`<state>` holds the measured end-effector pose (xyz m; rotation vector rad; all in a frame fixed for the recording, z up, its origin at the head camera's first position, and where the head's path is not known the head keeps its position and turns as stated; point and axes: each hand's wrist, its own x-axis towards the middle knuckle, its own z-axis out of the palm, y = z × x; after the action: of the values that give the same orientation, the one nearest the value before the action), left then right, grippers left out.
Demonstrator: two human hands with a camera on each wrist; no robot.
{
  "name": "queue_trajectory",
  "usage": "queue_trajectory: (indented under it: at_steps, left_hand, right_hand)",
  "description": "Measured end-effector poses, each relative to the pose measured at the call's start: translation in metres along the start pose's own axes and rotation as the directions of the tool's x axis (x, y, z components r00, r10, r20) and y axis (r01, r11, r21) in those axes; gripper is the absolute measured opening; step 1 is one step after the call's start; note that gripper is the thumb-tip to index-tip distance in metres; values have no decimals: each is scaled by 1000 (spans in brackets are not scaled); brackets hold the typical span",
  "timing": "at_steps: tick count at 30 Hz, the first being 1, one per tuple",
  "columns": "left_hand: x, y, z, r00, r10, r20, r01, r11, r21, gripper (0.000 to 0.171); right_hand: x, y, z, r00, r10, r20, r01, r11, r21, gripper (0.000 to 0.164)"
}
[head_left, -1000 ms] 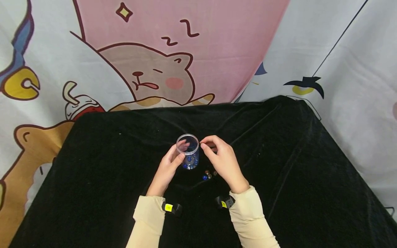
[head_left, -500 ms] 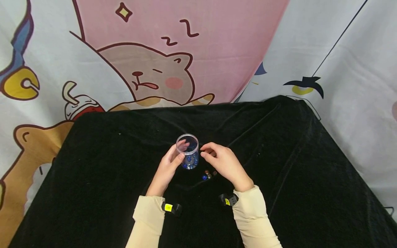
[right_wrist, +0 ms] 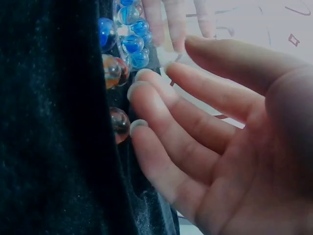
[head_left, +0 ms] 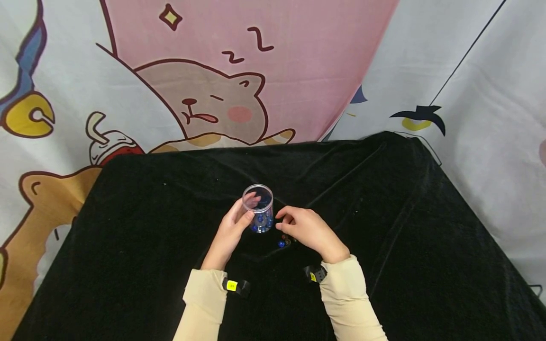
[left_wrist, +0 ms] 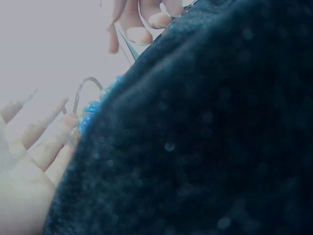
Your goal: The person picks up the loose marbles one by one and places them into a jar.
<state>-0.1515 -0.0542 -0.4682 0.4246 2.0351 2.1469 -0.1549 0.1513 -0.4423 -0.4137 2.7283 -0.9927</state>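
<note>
My left hand [head_left: 228, 232] grips a clear round jar [head_left: 265, 209] from its left side, thumb on the near wall. The jar stands upright and uncapped, with blue marbles [right_wrist: 133, 44] in its lower part. Just right of it, my right hand [head_left: 310, 230] hovers low over the cloth, its fingers loosely bent and nothing between them in the right wrist view. Below those fingers lie a loose blue marble [head_left: 281, 244] and a few brownish ones. Seen from the right wrist, an orange-tinted marble [right_wrist: 111, 71] and a brownish clear marble [right_wrist: 119, 125] sit close to the fingertips.
Black velvety cloth [head_left: 170, 246] with shallow folds covers the table. Behind it hangs a cartoon-printed curtain [head_left: 298, 71]. Dark cloth fills most of the left wrist view.
My right hand has come down from beside the jar's rim toward the loose marbles, partly covering them now. My left hand and the jar have stayed in place.
</note>
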Motion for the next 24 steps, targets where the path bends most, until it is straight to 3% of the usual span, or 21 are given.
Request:
queue_trajectory:
  at_steps: [12, 19, 24]
  left_hand:
    - [0, -1, 0, 1000, 9, -2, -9, 1000, 3, 42]
    - [1, -1, 0, 1000, 16, 2, -16, 1000, -6, 42]
    - [1, 0, 0, 1000, 20, -1, -20, 1000, -5, 41]
  right_hand:
    - [-1, 0, 0, 998, 11, 64, -11, 1000, -4, 19]
    - [-1, 2, 1, 988, 6, 154, 5, 997, -72, 9]
    - [0, 2, 2, 988, 10, 152, 8, 993, -114, 6]
